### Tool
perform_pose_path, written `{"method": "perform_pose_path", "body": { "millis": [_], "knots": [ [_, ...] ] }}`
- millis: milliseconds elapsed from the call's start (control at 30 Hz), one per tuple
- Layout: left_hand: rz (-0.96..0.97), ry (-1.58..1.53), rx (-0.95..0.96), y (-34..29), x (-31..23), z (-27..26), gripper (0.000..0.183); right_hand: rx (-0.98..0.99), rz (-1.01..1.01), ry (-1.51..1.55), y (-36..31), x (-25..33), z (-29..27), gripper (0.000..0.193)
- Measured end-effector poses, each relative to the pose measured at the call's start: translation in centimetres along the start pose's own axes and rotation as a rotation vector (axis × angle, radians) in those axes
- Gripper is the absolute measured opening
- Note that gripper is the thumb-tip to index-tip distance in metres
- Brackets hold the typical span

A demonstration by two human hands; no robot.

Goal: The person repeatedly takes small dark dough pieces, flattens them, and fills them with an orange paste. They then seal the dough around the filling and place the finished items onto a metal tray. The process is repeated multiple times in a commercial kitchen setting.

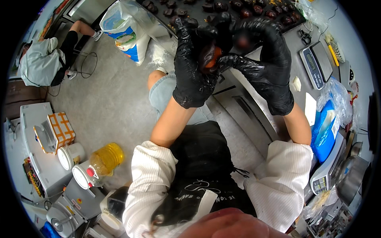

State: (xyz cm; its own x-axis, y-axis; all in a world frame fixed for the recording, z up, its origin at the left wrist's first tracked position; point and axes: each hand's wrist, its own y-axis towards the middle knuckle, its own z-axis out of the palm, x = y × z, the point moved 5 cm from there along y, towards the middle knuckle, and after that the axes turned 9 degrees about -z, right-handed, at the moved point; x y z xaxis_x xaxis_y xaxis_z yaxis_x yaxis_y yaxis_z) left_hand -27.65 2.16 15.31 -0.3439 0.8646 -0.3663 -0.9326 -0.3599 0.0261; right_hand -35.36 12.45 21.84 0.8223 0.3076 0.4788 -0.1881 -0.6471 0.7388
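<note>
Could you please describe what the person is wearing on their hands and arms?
Both the left hand and the right hand wear glossy black disposable gloves ending at the wrists. The forearms are bare. White, finely striped sleeves are pushed up to about the elbows.

One head-worn fisheye view; looks steeply down, close above the raised gloved hands.

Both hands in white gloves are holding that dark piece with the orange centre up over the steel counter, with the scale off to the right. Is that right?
Not quite: the gloves are black, not white, as the head view shows. The left hand and right hand hold the dark piece with the orange centre over the steel counter, and the scale sits to the right.
</note>
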Motion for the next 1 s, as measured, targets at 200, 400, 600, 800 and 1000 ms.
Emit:
{"method": "perform_pose_path", "body": {
  "millis": [200, 400, 600, 800, 1000],
  "knots": [
    [-0.039, -0.079, 0.17, 0.2, -0.4, -0.4, 0.054, -0.004, 0.199, 0.237, -0.2, -1.9, 2.2, 0.07],
    [0.252, 0.757, -0.046, -1.2, -1.4, 0.1, 0.038, 0.025, 0.406, 0.477, -1.3, -2.6, 2.5, 0.06],
    [0.428, 1.178, -0.25, -2.5, -0.7, -1.4, 0.051, 0.004, 0.501, 0.626, -1.8, -2.8, 4.1, 0.054],
    [0.691, 1.428, -0.09, -3.1, -1.5, 1.2, 0.021, 0.122, 0.52, 0.699, -1.6, -2.5, 3.8, 0.048],
    [0.062, 0.237, -0.078, -0.9, -1.2, -1.2, 0.021, 0.08, 0.491, 0.579, -1.9, -2.2, 5.4, 0.057]
  ]
}}
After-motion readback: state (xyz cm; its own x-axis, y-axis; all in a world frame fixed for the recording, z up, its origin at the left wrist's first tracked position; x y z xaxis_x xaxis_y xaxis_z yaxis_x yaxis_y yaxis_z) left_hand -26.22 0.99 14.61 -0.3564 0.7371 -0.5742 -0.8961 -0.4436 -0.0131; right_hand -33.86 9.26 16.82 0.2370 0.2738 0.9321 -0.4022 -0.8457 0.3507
